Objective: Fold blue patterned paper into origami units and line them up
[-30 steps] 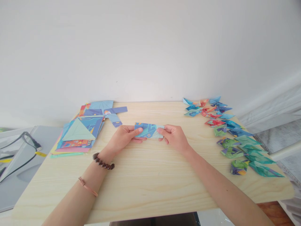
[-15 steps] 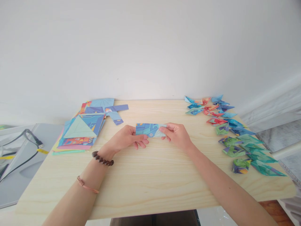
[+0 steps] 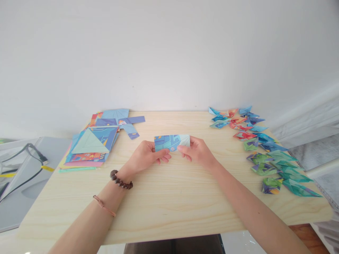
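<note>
A folded sheet of patterned origami paper (image 3: pixel 171 141), blue with a pale green patch at its right end, is held up as a wide rectangle over the middle of the table. My left hand (image 3: pixel 148 153) grips its left end, thumb in front along the lower edge and fingers behind. At the other end my right hand (image 3: pixel 196 151) pinches the lower right part, its thumb on the front face. The fingers behind the paper are partly hidden. Both hands are close together, just above the wooden tabletop (image 3: pixel 169 197).
To the left lies a stack of coloured paper sheets (image 3: pixel 92 144), with cut strips (image 3: pixel 129 128) behind it. Along the right edge sit several folded paper pieces in red (image 3: pixel 244 135), blue (image 3: pixel 270 143) and green (image 3: pixel 302 187). A cable (image 3: pixel 34 151) hangs beyond the left edge. A wall closes off the back.
My right thumb has slid left and down along the paper, uncovering its pale right end. The left hand has shifted slightly right, and the paper has risen a little.
</note>
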Motion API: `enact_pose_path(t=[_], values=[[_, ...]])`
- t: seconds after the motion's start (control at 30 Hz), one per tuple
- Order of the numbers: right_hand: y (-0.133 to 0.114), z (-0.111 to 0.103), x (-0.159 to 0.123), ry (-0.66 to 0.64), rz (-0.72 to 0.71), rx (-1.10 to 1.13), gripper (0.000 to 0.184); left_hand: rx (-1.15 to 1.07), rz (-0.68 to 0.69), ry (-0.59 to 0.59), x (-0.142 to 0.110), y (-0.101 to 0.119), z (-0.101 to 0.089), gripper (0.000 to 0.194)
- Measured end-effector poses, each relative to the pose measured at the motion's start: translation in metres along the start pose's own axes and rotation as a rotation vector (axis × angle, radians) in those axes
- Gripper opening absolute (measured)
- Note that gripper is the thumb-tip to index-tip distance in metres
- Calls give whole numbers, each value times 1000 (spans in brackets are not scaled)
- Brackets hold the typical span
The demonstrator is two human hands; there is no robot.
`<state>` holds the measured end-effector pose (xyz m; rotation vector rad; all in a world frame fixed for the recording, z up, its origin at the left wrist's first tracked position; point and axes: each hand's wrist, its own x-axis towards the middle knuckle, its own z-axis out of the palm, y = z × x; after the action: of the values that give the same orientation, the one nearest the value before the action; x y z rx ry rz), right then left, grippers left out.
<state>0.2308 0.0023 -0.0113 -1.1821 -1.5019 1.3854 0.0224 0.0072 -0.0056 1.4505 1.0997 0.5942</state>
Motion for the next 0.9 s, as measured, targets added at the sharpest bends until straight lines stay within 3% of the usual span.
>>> enact_pose_path(t=[0.33,0.77,0.9], values=[[0,3,-3,-29,57,-149,28,64,56,72,-3,3,7,28],[-1,8,-1,-25,8,-37,26,160,74,142,-5,1,8,29],[-5,10,-2,46,22,-70,26,146,97,165,-7,0,12,28]])
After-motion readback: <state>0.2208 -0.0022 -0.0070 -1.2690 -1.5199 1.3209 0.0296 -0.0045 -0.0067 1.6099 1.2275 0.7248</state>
